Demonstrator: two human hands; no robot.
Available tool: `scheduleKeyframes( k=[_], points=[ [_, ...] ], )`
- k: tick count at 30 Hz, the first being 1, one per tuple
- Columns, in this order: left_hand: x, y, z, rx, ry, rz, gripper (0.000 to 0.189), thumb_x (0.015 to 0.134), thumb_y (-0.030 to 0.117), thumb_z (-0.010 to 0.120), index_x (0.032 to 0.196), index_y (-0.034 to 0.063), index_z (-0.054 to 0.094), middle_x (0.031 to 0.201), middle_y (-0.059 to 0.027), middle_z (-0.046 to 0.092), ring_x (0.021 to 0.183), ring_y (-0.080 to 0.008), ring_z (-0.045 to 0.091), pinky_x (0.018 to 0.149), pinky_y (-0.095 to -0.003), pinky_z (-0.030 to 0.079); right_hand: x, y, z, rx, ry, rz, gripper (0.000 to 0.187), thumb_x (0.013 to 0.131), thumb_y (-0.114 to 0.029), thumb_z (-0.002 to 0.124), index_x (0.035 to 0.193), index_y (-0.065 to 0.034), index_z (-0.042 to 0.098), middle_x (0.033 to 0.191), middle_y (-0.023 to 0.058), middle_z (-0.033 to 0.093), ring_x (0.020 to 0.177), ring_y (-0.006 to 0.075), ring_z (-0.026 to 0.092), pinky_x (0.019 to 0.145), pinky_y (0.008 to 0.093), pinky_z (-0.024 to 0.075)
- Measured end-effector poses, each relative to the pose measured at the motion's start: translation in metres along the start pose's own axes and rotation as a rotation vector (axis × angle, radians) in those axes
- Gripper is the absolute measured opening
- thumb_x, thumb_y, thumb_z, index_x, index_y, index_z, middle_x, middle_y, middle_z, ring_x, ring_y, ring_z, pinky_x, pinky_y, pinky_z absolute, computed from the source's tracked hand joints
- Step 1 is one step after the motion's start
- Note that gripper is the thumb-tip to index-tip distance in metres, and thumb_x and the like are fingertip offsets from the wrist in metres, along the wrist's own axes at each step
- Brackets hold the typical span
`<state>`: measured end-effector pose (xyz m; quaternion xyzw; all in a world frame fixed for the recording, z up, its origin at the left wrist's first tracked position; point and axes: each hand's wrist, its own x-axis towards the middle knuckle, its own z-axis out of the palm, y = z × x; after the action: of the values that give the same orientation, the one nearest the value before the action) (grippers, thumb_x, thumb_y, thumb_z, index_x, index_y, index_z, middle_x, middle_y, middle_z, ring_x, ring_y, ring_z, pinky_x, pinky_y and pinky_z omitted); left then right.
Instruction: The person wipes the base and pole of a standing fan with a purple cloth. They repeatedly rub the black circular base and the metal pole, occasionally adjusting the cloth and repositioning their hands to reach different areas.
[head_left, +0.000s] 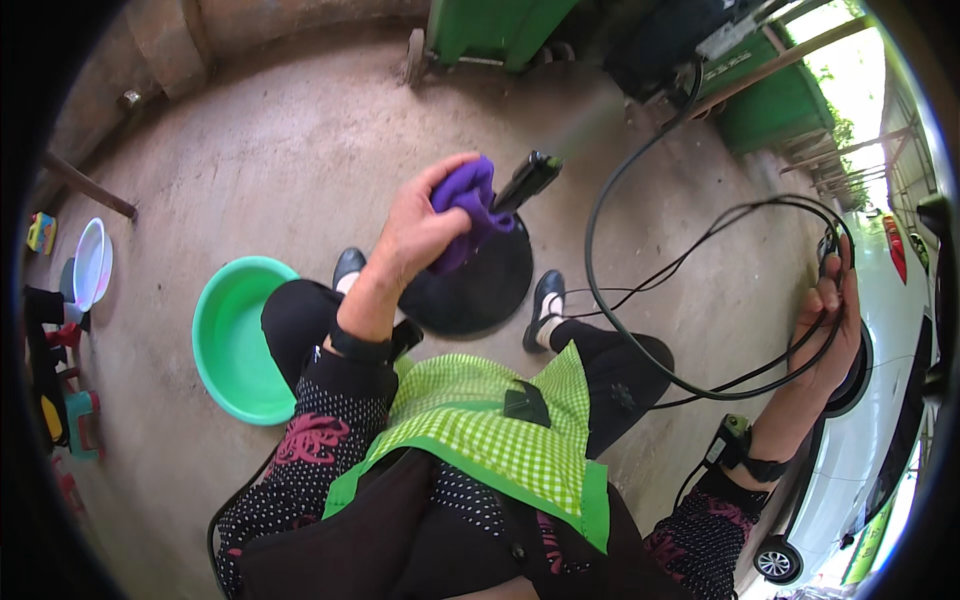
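My left hand (427, 217) grips a purple cloth (466, 214) bunched around one end of a black, tube-like object (530, 180). What that object is, I cannot tell. Below the cloth stands a round black disc-shaped base (480, 289) on the ground between my feet. Out to the right, my raised right hand (836, 300) holds loops of black cable (600, 225), with its fingers closed around them. The cable sweeps from there in a wide arc up towards a dark object at the top. A green checked apron (510, 450) covers my lap.
A green plastic basin (244, 341) stands by my left knee. Green wheeled bins (495, 30) are at the top. Farther left are a pale basin (91, 262), a yellow container (42, 232) and small stools (82, 424). A white car (862, 420) is at the right.
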<state>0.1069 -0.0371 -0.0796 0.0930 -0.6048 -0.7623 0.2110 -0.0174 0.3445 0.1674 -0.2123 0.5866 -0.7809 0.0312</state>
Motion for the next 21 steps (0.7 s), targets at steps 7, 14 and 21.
scheduleKeyframes(
  k=[7,14,21],
  points=[
    [-0.014,0.007,-0.022,-0.268,0.148,-0.058,0.052,0.078,-0.004,0.063,0.129,0.0021,0.058,0.114,-0.0089,0.067,0.100,-0.0179,0.066,0.091,-0.0323,0.055,-0.052,0.037,0.040,0.029,-0.343,0.100,0.058,0.085,-0.012,0.070,0.132,0.0001,0.038,0.104,0.0090,0.049,0.061,0.0059,0.046,0.057,0.0208,0.0464],
    [-0.062,0.022,-0.035,-0.320,-0.063,-0.142,0.051,0.083,0.018,0.066,0.129,-0.0022,0.055,0.118,-0.0146,0.066,0.109,-0.0237,0.065,0.100,-0.0352,0.050,-0.080,0.067,0.058,0.039,-0.407,0.202,0.048,0.076,-0.014,0.077,0.110,-0.0060,0.044,0.104,0.0106,0.049,0.064,0.0077,0.046,0.058,0.0238,0.0467],
    [-0.095,0.045,-0.035,-0.137,-0.124,-0.291,0.063,0.071,0.022,0.080,0.125,-0.0013,0.059,0.112,-0.0130,0.068,0.100,-0.0212,0.068,0.094,-0.0329,0.053,-0.091,0.099,0.089,-0.504,-0.686,0.488,0.019,0.103,-0.018,0.049,0.114,-0.0042,0.056,0.091,0.0011,0.057,0.079,0.0112,0.055,0.072,0.0252,0.0446]
  ],
)
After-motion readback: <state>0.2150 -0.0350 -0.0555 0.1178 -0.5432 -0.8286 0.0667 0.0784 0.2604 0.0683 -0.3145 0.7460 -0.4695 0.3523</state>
